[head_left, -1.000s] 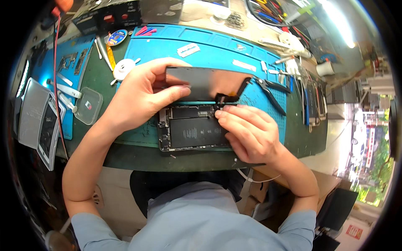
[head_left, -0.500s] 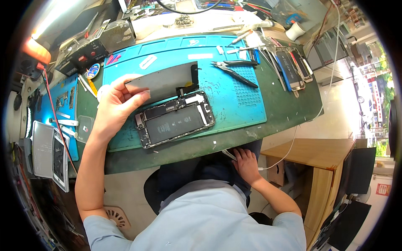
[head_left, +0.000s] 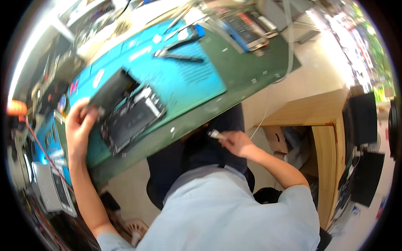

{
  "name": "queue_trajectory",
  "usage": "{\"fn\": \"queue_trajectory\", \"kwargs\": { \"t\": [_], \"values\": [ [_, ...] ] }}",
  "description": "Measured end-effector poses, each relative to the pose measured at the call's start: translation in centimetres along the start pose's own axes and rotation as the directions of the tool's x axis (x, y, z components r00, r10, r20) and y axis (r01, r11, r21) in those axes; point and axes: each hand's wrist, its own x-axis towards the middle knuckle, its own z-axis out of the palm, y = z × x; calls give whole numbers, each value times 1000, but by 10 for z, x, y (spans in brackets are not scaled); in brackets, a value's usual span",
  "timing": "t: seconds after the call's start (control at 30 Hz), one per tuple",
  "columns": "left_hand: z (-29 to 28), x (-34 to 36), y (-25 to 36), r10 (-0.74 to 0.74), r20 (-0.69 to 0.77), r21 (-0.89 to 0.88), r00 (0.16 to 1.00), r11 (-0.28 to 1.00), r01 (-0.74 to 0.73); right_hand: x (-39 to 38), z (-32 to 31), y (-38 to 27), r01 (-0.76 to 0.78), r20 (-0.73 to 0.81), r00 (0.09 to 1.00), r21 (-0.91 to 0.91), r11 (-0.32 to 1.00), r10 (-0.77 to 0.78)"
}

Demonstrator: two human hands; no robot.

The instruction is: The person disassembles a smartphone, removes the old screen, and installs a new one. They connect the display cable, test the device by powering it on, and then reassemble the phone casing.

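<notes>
My left hand (head_left: 80, 123) is closed on the edge of a dark phone screen (head_left: 112, 93), which is tilted up. Beside the screen's lower edge lies the opened phone body (head_left: 133, 121), with its black battery and inner parts exposed. The screen's far end is close to the body; blur hides whether a ribbon still joins them. Over my lap, below the bench edge, my right hand (head_left: 238, 143) pinches a small white plug-like end (head_left: 216, 134). A thin white cable (head_left: 264, 115) runs down to this hand from the bench.
A blue repair mat (head_left: 192, 90) covers part of the green bench (head_left: 238, 69). Pliers (head_left: 178, 53) lie on the mat; other opened phones (head_left: 247, 33) sit at the far right. A wooden cabinet (head_left: 305, 108) stands right of my lap. An orange-topped tool (head_left: 16, 108) is at the left.
The view has turned, shifting the bench up and left. My right hand has risen from my lap and now shows a white end in its fingers. My left hand still holds the screen.
</notes>
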Motion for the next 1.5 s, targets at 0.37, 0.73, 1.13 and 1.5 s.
{"fn": "queue_trajectory", "kwargs": {
  "t": [0.37,0.73,1.13,1.5],
  "values": [
    [23,-22,34,109,179,196,978,970,-144,-32,-68,121,-107,351,861,-580,807,367],
    [45,-40,66,216,335,605,917,698,-384,88,-332,-151,489,-707,225,-514,705,-671],
    [47,-54,66,173,307,596,936,732,-330,227,-398,-230,-59,-651,22,-759,649,-759],
    [55,-60,55,266,263,636,927,675,-374,206,-410,-193,261,-771,128,-580,771,-623]
  ]
}}
